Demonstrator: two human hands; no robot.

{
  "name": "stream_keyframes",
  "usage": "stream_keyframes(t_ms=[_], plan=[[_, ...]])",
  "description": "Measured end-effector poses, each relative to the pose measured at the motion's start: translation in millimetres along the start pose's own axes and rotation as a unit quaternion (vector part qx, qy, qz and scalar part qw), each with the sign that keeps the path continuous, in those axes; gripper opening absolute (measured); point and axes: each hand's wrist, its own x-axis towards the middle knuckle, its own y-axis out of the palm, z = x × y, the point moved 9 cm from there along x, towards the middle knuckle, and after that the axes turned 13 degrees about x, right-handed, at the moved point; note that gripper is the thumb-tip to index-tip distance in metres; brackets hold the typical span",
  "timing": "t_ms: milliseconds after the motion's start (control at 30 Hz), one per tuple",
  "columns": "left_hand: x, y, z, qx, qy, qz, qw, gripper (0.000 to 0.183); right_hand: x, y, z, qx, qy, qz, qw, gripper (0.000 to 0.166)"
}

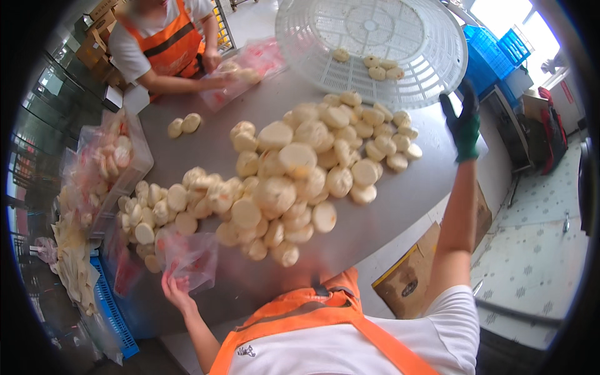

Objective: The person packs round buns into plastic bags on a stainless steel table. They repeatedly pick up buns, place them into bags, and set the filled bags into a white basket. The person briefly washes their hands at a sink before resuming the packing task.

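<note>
My left hand (177, 288), bare, holds a clear plastic bag with red print (194, 255) at the near left of the metal table (398, 201). A large heap of pale steamed buns (276, 187) spreads across the table in front of me. My right hand (463, 119), in a dark and green glove, is raised with fingers apart at the right rim of a large round white plastic basket (318, 79). The basket is tilted, with several buns (377, 72) inside it. Whether the glove touches the rim is unclear.
Across the table a co-worker's hands (218, 82) handle a printed bag of buns (239, 75). Two buns (183, 125) lie apart. At the left stands a clear plastic bin (133, 164) with bagged buns, above a blue crate (110, 300). Cardboard (408, 281) lies below the right edge.
</note>
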Motion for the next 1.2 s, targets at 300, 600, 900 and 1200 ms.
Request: stream_keyframes(t_ms=[300, 600, 900, 1200], plan=[[-110, 66, 7, 0.032, -0.221, 0.079, 0.972, 0.071, 289, 119, -192, -0.096, 0.014, 0.098, 0.99, 0.079], [-75, 245, -221, 0.236, 0.213, 0.071, 0.945, 0.076, 170, 84, 7, -0.096, -0.216, -0.131, 0.963, 0.033], [-154, 462, -347, -0.481, 0.006, 0.344, 0.806, 0.068, 45, 41, 96, 0.064, -0.203, 0.085, 0.973, 0.052], [-196, 430, -303, -0.546, 0.013, 0.424, 0.722, 0.085, -42, 27, 100, 0.099, -0.2, 0.211, 0.952, 0.031]])
